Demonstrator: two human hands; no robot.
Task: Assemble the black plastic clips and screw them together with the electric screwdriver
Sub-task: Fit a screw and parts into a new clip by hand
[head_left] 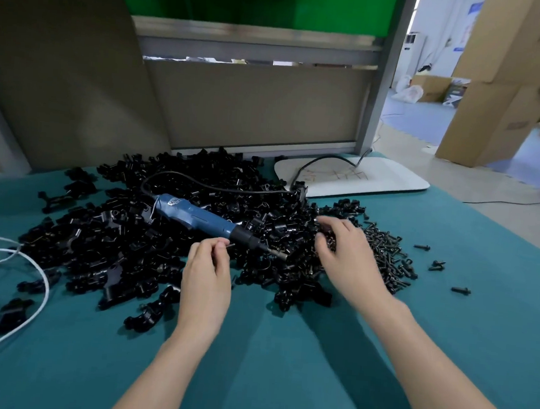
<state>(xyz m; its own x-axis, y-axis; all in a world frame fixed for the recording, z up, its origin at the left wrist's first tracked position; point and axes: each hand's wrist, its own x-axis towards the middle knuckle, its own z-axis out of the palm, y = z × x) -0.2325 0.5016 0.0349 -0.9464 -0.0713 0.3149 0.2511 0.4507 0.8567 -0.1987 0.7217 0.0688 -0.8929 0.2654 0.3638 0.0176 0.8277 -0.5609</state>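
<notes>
A: Where is everything?
B: The black plastic clips [116, 235] lie heaped mid-frame on the bench [284, 349]; the electric screwdriver [194, 217] rests on top, untouched; the screws [386, 254] are piled right of centre.
A: And the hands?
B: The left hand [206, 270] pinches a slim dark part [231, 245], likely a screw; the right hand [347, 248] curls its fingers into the heap; I cannot tell whether they hold anything.
A: Risks?
B: The pinched part could slip into the heap; rummaging may roll the screwdriver off the loose clips.

L hand [206, 276] pinches a small screw [231, 245] nr tip of blue screwdriver [194, 216] lying on black clip pile [99, 243]; R hand [348, 257] fingers curl into screw heap [386, 254].
</notes>
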